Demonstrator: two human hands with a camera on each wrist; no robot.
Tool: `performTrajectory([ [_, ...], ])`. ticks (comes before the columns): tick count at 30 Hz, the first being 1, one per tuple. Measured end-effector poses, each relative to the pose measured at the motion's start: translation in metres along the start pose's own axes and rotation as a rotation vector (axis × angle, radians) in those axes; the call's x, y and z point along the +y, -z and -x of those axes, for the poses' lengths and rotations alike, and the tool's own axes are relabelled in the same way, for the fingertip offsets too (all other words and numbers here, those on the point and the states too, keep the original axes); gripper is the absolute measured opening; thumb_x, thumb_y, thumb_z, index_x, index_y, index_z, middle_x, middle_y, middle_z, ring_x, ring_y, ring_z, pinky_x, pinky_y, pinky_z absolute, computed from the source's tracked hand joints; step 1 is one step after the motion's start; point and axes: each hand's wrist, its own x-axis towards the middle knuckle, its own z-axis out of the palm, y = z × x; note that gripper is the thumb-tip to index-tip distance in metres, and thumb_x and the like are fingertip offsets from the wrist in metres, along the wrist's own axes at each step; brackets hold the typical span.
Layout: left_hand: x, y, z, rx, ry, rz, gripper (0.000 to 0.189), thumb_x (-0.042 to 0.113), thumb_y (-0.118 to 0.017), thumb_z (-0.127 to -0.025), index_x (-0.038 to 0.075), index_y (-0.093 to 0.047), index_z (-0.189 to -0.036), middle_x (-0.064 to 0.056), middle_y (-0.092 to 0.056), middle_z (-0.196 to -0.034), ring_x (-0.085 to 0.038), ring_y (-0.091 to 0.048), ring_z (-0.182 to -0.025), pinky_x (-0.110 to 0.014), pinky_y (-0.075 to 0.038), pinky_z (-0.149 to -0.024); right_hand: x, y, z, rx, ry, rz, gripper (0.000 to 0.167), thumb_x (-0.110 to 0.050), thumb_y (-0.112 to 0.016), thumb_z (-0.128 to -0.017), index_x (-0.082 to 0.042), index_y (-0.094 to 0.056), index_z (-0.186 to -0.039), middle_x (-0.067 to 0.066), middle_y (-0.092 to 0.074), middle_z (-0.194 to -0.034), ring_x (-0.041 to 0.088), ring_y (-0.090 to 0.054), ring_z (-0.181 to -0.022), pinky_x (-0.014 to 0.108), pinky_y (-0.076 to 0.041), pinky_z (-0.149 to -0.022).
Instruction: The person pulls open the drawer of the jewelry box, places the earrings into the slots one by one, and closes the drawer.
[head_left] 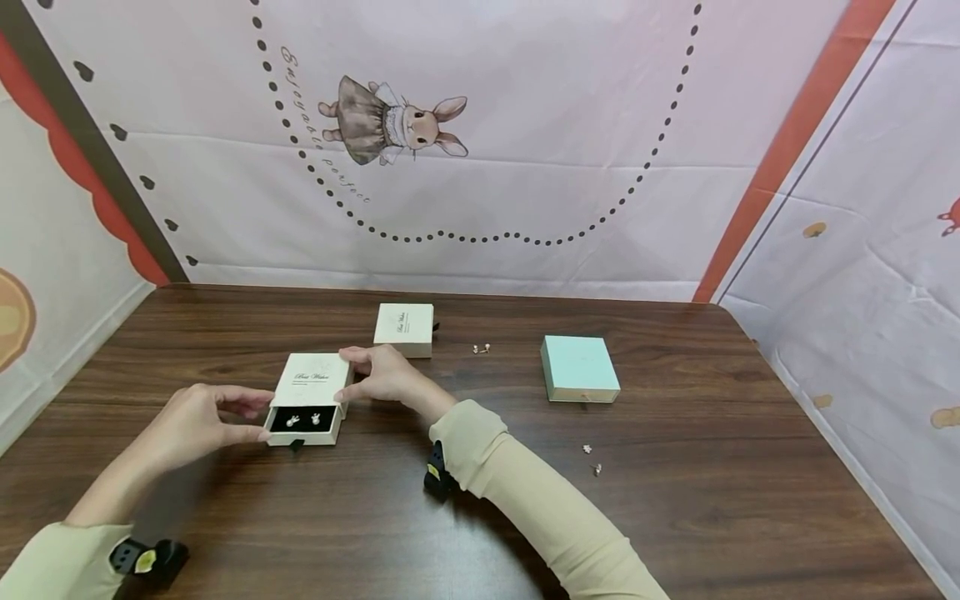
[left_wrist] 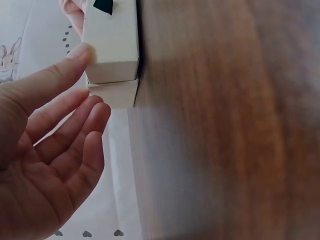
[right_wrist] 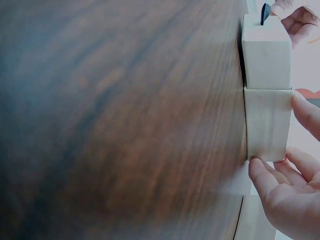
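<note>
A white jewelry box (head_left: 311, 372) with script lettering lies on the table at the left, its drawer (head_left: 279, 438) partly out toward the near side. Two small earrings (head_left: 303, 420) sit on the drawer's black lining, and a black ribbon tab (head_left: 297, 445) hangs from its front. My left hand (head_left: 197, 423) is at the box's left side, thumb tip touching the drawer's near corner, the other fingers loosely bent beside the sleeve. At the right side, my right hand (head_left: 390, 377) grips the box's sleeve between thumb and fingers.
Behind stands a second white box (head_left: 405, 327), with small earrings (head_left: 481, 349) to its right. A mint-green box (head_left: 580, 368) lies farther right. Nearer me are a small flower-shaped piece (head_left: 587, 449) and another small earring (head_left: 597, 470). A printed cloth (head_left: 525, 117) hangs behind the table.
</note>
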Motion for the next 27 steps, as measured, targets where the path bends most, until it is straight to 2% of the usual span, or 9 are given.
performTrajectory([
  [5, -0.001, 0.000, -0.003, -0.027, -0.007, 0.026, 0.052, 0.033, -0.081, -0.065, 0.005, -0.068, -0.106, -0.005, -0.068, -0.086, -0.008, -0.061, -0.075, -0.021, -0.047, -0.062, -0.001, 0.001, 0.000, -0.007, 0.014, -0.007, 0.066, -0.014, -0.077, -0.073, -0.010, -0.047, -0.133, -0.002, -0.044, -0.138, 0.010, -0.048, -0.118, 0.012, -0.038, -0.090],
  [11, -0.002, 0.000, -0.007, -0.035, 0.003, 0.022, 0.049, 0.032, -0.081, -0.065, 0.006, -0.068, -0.105, -0.002, -0.069, -0.085, -0.004, -0.060, -0.075, -0.021, -0.044, -0.062, -0.001, 0.001, 0.001, -0.009, 0.002, -0.007, 0.066, -0.015, -0.077, -0.073, -0.012, -0.047, -0.133, -0.003, -0.043, -0.138, 0.010, -0.048, -0.119, 0.014, -0.038, -0.090],
  [21, -0.002, 0.002, -0.014, -0.034, -0.019, 0.005, 0.050, 0.031, -0.082, -0.064, 0.006, -0.069, -0.105, 0.001, -0.069, -0.082, 0.000, -0.058, -0.073, -0.021, -0.042, -0.062, -0.003, 0.002, 0.002, -0.007, -0.014, 0.028, 0.068, -0.018, -0.077, -0.073, -0.014, -0.046, -0.134, -0.006, -0.042, -0.139, 0.009, -0.049, -0.118, 0.015, -0.038, -0.090],
  [27, 0.000, 0.003, -0.016, -0.033, -0.013, 0.005, 0.048, 0.031, -0.081, -0.064, 0.006, -0.069, -0.103, 0.002, -0.069, -0.081, 0.001, -0.057, -0.072, -0.020, -0.041, -0.059, -0.003, 0.002, 0.002, -0.005, -0.001, 0.028, 0.068, -0.016, -0.077, -0.073, -0.012, -0.047, -0.133, -0.004, -0.043, -0.138, 0.008, -0.049, -0.117, 0.013, -0.038, -0.090],
])
